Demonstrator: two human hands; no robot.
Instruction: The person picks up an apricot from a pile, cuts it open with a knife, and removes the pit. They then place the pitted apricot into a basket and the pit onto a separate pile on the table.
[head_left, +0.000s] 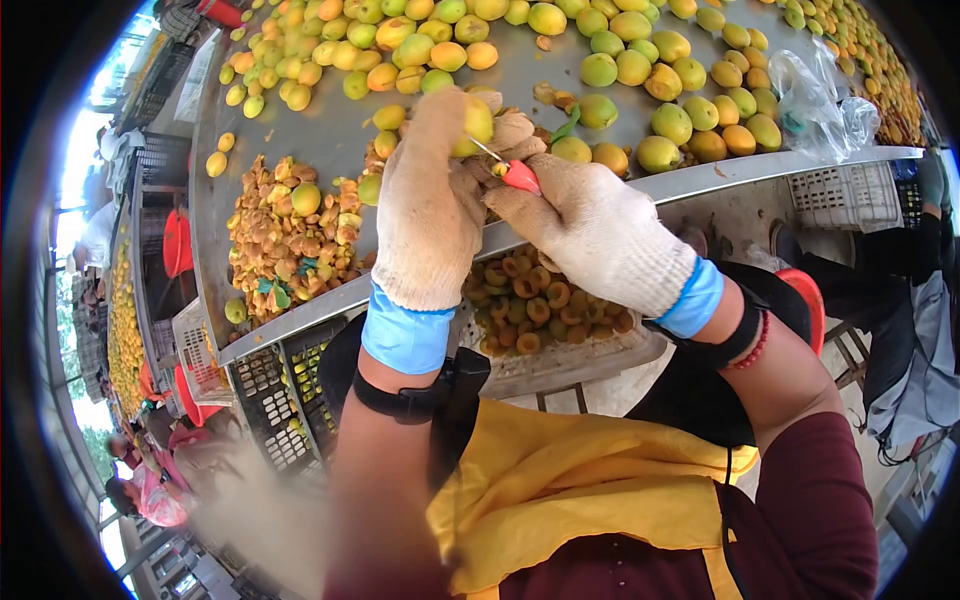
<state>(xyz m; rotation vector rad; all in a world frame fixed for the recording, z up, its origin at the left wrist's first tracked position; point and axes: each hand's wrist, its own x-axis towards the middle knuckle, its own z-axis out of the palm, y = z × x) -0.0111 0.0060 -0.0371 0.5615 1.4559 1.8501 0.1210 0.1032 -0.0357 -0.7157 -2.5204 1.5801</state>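
Observation:
My left hand [430, 205], in a tan-stained white glove, is closed around a yellow apricot [479, 122] over the table's near edge. A small knife with a red handle [521, 178] is gripped in my right hand [610, 235], also gloved. Its thin blade points up and left, with the tip right at the fruit. Below both hands stands a tub [570, 372] of apricot halves [538, 310]. To the left of my left hand, a heap of brownish apricot pieces [285, 225] lies on the metal table [330, 125].
Many whole apricots [440, 45] cover the table's far side, with more to the right [700, 115]. A clear plastic bag [820, 105] lies at the right edge. Black crates [270, 400] stand below left, a white crate [845, 195] below right. People work at the far left.

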